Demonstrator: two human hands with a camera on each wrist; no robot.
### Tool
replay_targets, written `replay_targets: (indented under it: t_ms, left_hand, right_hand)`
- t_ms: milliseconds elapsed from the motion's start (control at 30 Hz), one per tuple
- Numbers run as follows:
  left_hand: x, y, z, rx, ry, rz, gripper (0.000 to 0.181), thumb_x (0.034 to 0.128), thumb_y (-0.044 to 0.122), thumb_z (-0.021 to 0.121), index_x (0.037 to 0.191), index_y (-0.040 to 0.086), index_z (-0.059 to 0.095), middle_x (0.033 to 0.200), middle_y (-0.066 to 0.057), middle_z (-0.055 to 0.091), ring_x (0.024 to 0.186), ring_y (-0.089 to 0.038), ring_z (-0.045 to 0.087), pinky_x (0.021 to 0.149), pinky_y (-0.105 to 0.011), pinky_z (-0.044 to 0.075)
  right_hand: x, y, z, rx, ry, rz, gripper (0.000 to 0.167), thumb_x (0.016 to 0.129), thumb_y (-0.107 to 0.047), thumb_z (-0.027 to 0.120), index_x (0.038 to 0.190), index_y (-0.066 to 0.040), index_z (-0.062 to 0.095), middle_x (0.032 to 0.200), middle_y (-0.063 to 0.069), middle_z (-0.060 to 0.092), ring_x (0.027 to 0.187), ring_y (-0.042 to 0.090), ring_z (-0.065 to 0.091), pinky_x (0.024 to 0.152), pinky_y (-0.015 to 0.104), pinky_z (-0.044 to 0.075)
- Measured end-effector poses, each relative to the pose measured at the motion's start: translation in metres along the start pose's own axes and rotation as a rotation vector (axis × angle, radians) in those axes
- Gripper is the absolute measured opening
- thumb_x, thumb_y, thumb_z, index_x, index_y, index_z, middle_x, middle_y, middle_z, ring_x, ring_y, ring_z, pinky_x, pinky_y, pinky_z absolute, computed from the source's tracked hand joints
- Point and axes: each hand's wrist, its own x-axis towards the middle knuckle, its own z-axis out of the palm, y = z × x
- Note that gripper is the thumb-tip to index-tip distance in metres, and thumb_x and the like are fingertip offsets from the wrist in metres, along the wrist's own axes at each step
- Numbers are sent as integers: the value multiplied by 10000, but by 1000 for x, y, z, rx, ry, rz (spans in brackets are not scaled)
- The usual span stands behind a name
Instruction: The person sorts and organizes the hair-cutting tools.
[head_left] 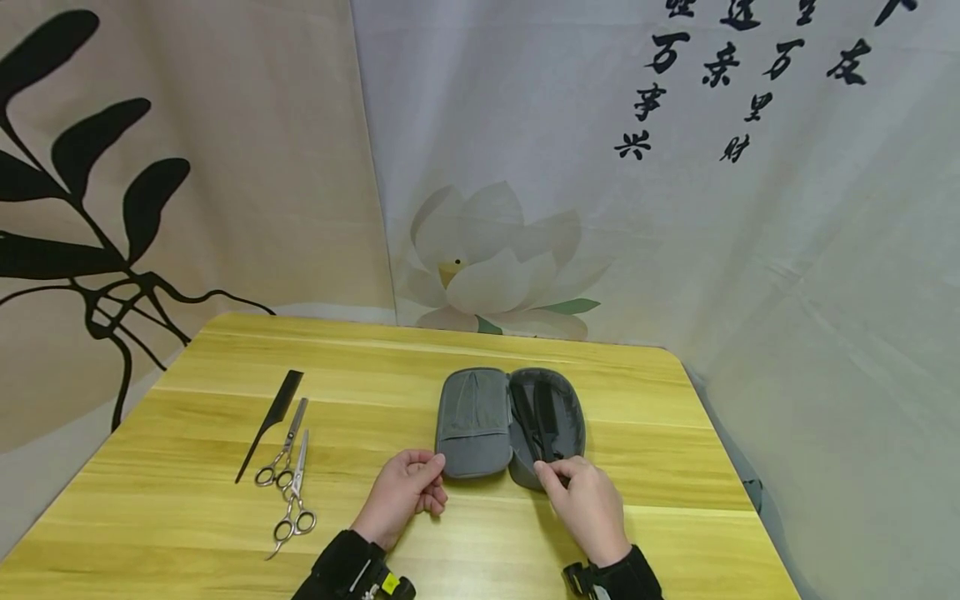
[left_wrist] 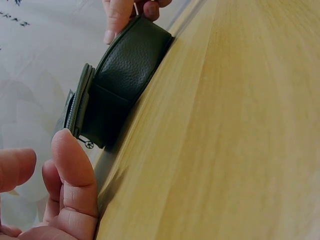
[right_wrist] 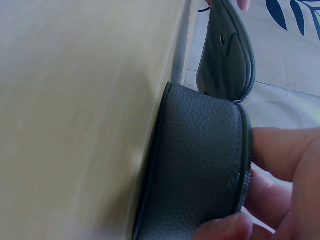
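Note:
A grey zip case [head_left: 474, 454] lies unfolded on the table, its flat pocketed half on the left and its deep half on the right. Two dark long items [head_left: 545, 408] sit in the deep half; their kind is unclear. My right hand [head_left: 592, 508] grips the near rim of that deep half, with fingertips on its zipper edge and outer wall [right_wrist: 200, 150]. By the near left corner of the flat half is my left hand [head_left: 401, 496], thumb and finger apart in the left wrist view; whether it touches the case [left_wrist: 130, 65] I cannot tell.
To the left on the wooden table [head_left: 360, 383] lie a black tail comb [head_left: 279, 407] and two pairs of metal scissors, one pair [head_left: 288, 446] partly against the other [head_left: 297, 487]. A printed curtain [head_left: 510, 125] hangs behind the table's far edge.

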Motion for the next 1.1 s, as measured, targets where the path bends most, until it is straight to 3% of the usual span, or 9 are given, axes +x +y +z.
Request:
replay_targets:
  t_ms: [733, 867, 1000, 1100]
  left_hand:
    - [-2, 2, 2, 0, 1, -1, 414, 1086, 231, 656, 1312, -40, 439, 877, -57, 638, 687, -132, 657, 594, -260, 594]
    - [-3, 5, 1, 16, 24, 14, 414, 1080, 223, 664, 1319, -47, 460, 882, -77, 645, 689, -150, 653, 588, -270, 593]
    - [-7, 14, -4, 84, 97, 73, 382, 1064, 211, 688, 1307, -31, 519, 839, -107, 666, 658, -182, 646, 566, -300, 594]
    - [-14, 28, -13, 218, 144, 119, 386, 1053, 236, 707, 1317, -7, 564, 868, -139, 691, 654, -212, 653, 578, -319, 596]
  right_hand:
    - [0, 1, 1, -2, 9, -4, 173, 969, -359, 808, 856, -237, 855, 797, -60, 702, 693, 59, 643, 571, 216, 466]
    - [0, 1, 0, -1, 2, 5, 166, 971, -365, 805, 866, -247, 856, 804, -61, 701, 687, 50, 632, 568, 216, 462]
    - [0, 0, 0, 3, -4, 14, 164, 971, -373, 805, 872, -254, 857, 808, -65, 700, 682, 41, 619, 562, 214, 452]
    - [0, 0, 0, 9, -2, 18, 156, 969, -368, 808, 894, -241, 861, 817, -61, 699, 696, 56, 632, 570, 219, 462]
